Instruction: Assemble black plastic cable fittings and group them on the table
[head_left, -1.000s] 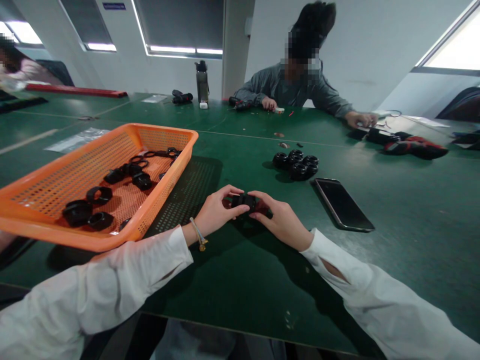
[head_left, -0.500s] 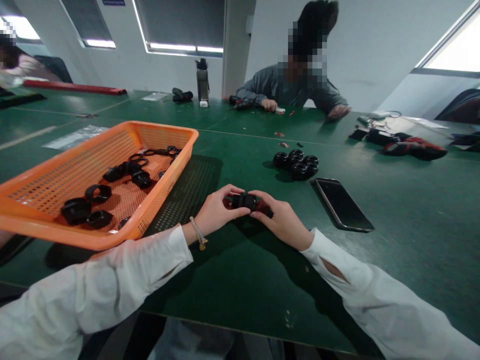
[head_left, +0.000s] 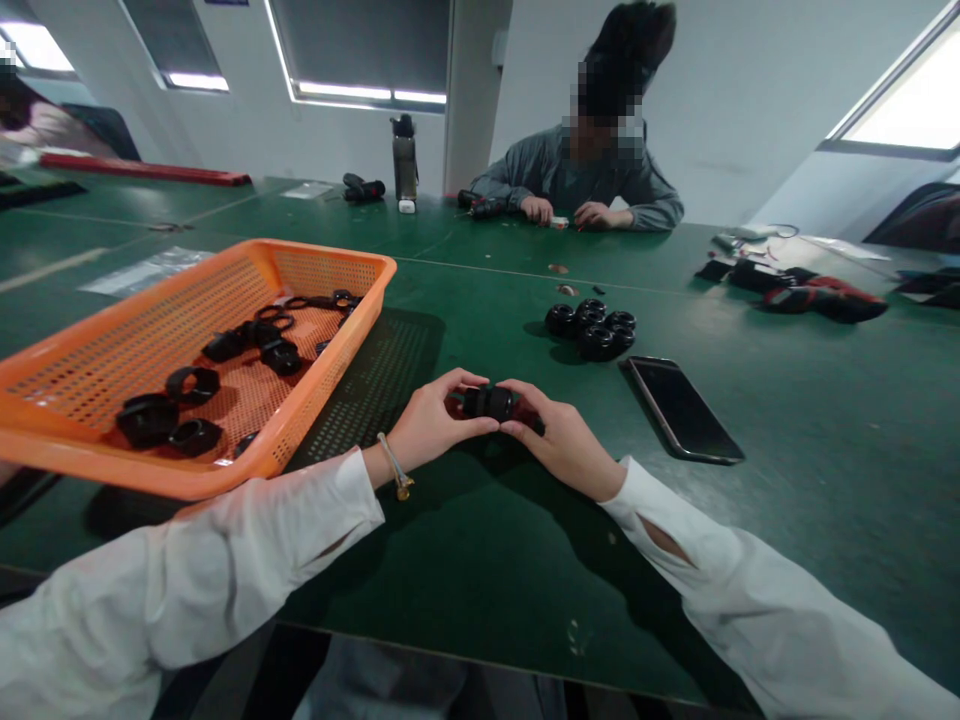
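Observation:
Between my hands, just above the green table (head_left: 465, 560), is a small black ribbed part (head_left: 489, 403). My left hand (head_left: 433, 418) grips its left end with thumb and fingers. Its right end is pinched by my right hand (head_left: 556, 432). To the left, an orange perforated basket (head_left: 300, 425) holds several black rings and fittings (head_left: 193, 385). A cluster of glossy black round parts (head_left: 596, 340) sits beyond my right hand, with a dark-screened phone (head_left: 684, 410) beside it.
Across the table a person (head_left: 585, 185) sits with both hands on the tabletop. A bottle (head_left: 405, 165) and dark tools (head_left: 364, 188) stand at the far side. Black and red items (head_left: 817, 290) lie at the right. Another person (head_left: 45, 120) is at far left.
The right-hand forearm of the person opposite has moved inward, bringing that hand beside the other one. My hands keep the same hold on the black part.

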